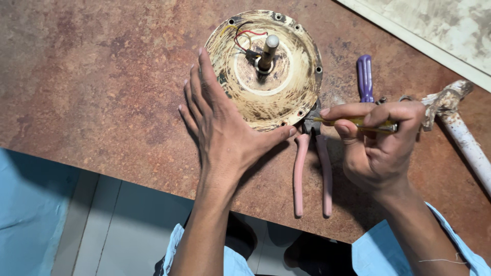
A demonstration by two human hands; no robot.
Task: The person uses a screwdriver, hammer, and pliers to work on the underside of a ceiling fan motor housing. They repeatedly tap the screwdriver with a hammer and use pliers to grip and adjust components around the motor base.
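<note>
A round, dirty cream metal motor housing (279, 97) lies on the brown mottled table (102, 76), with a short shaft (267, 51) standing at its centre and red, black and yellow wires beside it. My left hand (220, 122) rests flat against its left rim, fingers spread, thumb under the near edge. My right hand (378, 143) grips a yellow-handled screwdriver (353, 122), whose tip points at the housing's lower right rim.
Pink-handled pliers (312, 168) lie on the table just below the housing. A purple-handled screwdriver (364, 76) lies to the right, and a white paint-stained rod (465, 138) at the far right. The table's near edge runs above my knees.
</note>
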